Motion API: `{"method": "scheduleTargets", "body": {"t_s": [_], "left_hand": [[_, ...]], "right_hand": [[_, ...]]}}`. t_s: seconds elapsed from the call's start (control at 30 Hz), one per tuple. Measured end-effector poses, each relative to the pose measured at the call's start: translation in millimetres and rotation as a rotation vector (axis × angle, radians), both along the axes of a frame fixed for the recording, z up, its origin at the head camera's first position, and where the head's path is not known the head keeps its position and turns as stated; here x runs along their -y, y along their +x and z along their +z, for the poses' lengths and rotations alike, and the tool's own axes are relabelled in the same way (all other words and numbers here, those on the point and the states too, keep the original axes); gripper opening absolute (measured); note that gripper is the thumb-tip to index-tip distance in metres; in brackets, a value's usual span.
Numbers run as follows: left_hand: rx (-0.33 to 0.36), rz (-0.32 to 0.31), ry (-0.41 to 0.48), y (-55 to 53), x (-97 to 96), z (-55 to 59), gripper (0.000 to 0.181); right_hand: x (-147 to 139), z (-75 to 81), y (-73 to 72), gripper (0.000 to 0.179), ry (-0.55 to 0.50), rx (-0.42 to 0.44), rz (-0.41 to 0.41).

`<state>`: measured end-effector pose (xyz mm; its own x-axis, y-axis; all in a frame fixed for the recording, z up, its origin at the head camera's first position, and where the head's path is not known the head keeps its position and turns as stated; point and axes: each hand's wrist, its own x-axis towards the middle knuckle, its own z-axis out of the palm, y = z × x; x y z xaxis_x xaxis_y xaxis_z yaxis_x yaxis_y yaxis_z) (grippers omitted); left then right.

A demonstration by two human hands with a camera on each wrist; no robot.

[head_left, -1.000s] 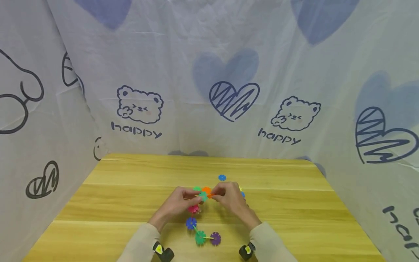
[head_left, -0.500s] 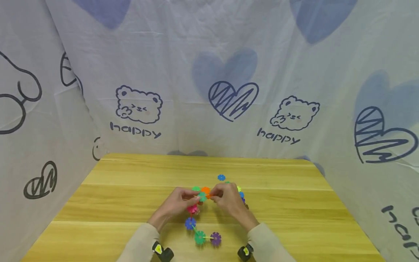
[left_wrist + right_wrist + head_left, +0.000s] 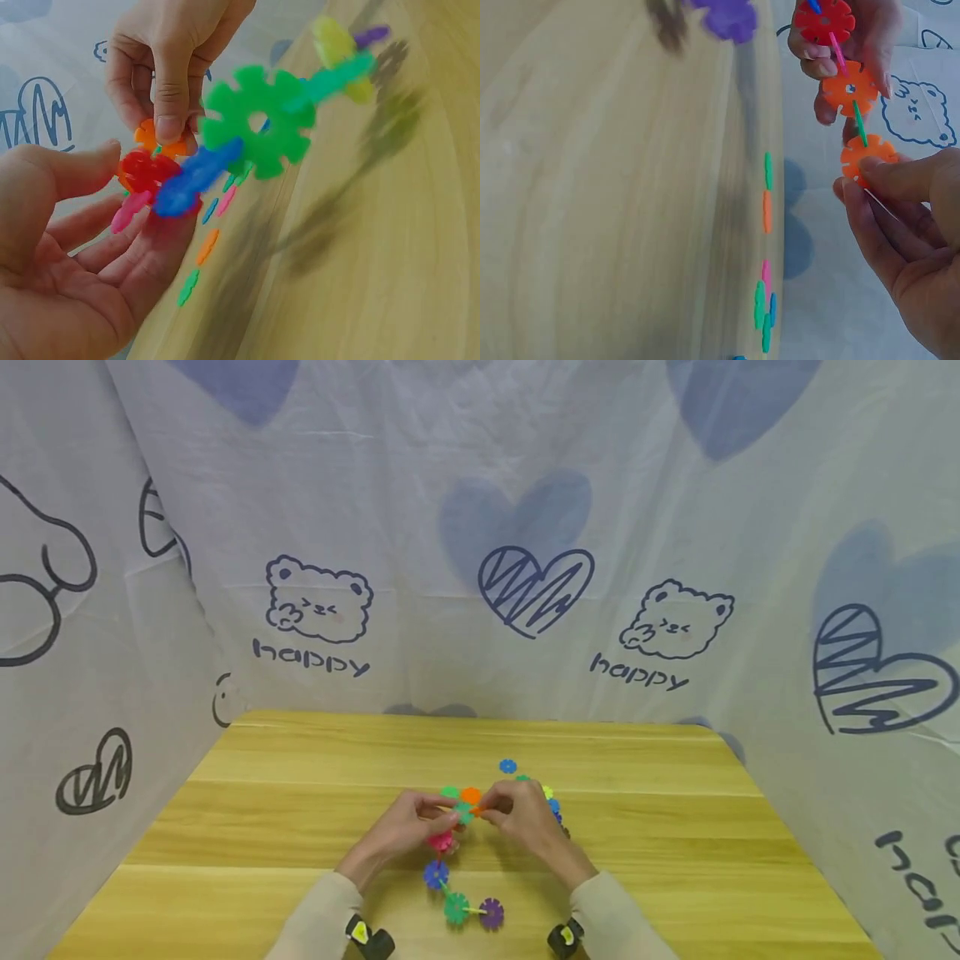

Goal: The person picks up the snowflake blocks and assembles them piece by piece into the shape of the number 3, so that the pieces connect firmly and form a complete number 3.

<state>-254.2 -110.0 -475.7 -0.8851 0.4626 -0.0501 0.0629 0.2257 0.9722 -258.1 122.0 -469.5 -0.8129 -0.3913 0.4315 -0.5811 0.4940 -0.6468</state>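
Note:
My left hand [image 3: 397, 828] grips a chain of slotted plastic snowflake discs, its fingers around a red disc [image 3: 146, 171] and the orange disc [image 3: 847, 90] beside it. At the chain's end, a green disc [image 3: 860, 124] seen edge-on joins that orange disc to another orange disc [image 3: 868, 159]. My right hand [image 3: 919, 221] pinches this end disc between thumb and fingers. From the left hand the rest hangs toward me: a blue disc [image 3: 436, 875], a green disc [image 3: 456, 908] and a purple disc [image 3: 491, 913]. A yellow disc [image 3: 341, 60] also shows in the left wrist view.
Loose discs lie on the wooden table [image 3: 300, 760] beyond the hands, among them an orange disc [image 3: 470, 795], a green disc [image 3: 450, 792] and a blue disc [image 3: 507, 767]. More, including a yellow disc [image 3: 548, 792], lie behind the right hand. Printed cloth [image 3: 427, 635] encloses the table.
The hands stay nearly in place, still holding the chain. Its hanging blue, green and purple discs have shifted slightly down and to the left.

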Motion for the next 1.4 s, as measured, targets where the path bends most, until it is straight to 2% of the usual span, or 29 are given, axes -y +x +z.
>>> {"method": "scheduleTargets", "body": {"t_s": [0.2, 0.33, 0.63, 0.77, 0.9, 1.1, 1.3, 1.4], "left_hand": [[0.014, 0.027, -0.043, 0.9, -1.9, 2.9, 0.053], [-0.002, 0.041, -0.047, 1.1, 0.7, 2.6, 0.051], [-0.024, 0.072, -0.056, 0.9, 19.2, 4.1, 0.046], [-0.050, 0.075, -0.083, 0.7, 23.6, 2.6, 0.042], [-0.063, 0.078, -0.102, 0.9, 25.7, -0.3, 0.039], [-0.038, 0.054, -0.073, -0.8, 27.3, -3.2, 0.038], [-0.024, 0.037, -0.044, -1.7, 30.5, -3.9, 0.038], [-0.039, 0.030, -0.044, -2.4, 29.9, -5.1, 0.036]], "right_hand": [[-0.4, 0.5, -1.7, 0.005, 0.002, 0.022, 0.039], [-1.2, 1.2, -5.1, 0.005, 0.010, 0.054, 0.050], [-18.8, 8.1, -21.1, 0.006, 0.038, 0.103, -0.101], [-30.8, 13.3, -27.5, 0.006, 0.125, 0.122, -0.116], [-44.9, 18.1, -32.5, 0.003, 0.235, 0.194, -0.109], [-65.5, 21.1, -33.7, 0.004, 0.391, 0.279, -0.097], [-75.8, 20.2, -23.3, 0.013, 0.499, 0.340, -0.016], [-80.4, 16.6, -18.6, 0.017, 0.514, 0.313, 0.042]]}}
